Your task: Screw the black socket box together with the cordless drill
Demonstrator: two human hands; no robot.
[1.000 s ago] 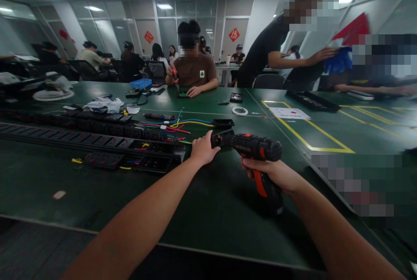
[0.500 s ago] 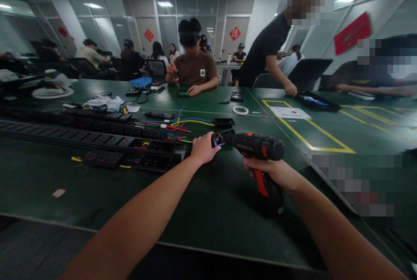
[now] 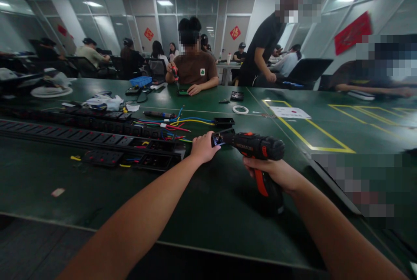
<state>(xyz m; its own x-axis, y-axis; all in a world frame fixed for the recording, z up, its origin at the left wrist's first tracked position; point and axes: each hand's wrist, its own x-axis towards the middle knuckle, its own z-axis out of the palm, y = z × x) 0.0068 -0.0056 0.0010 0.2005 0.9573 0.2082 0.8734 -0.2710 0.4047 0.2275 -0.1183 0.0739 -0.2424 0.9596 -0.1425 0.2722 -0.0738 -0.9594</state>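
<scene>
My right hand (image 3: 276,171) is wrapped round the grip of a black and orange cordless drill (image 3: 260,146), whose nose points left. In my left hand (image 3: 204,147) is a small black housing (image 3: 217,139), gripped at its near left side. The drill's front end meets the housing; the bit tip is too dark to make out. Just left of my left hand lie long black power strips (image 3: 97,134) with open ends. Loose blue, yellow and red wires (image 3: 177,122) run from them towards another black box (image 3: 224,121).
Across the green table (image 3: 208,210) a person in a brown shirt holds a red screwdriver (image 3: 175,73) over a small part. A white ring of tape (image 3: 240,109), a paper sheet (image 3: 289,112) and a blue tray (image 3: 140,81) lie farther back.
My hands, the drill and the housing stay in place. The standing person in black at the right has lifted the dark tray off the table and drawn it back.
</scene>
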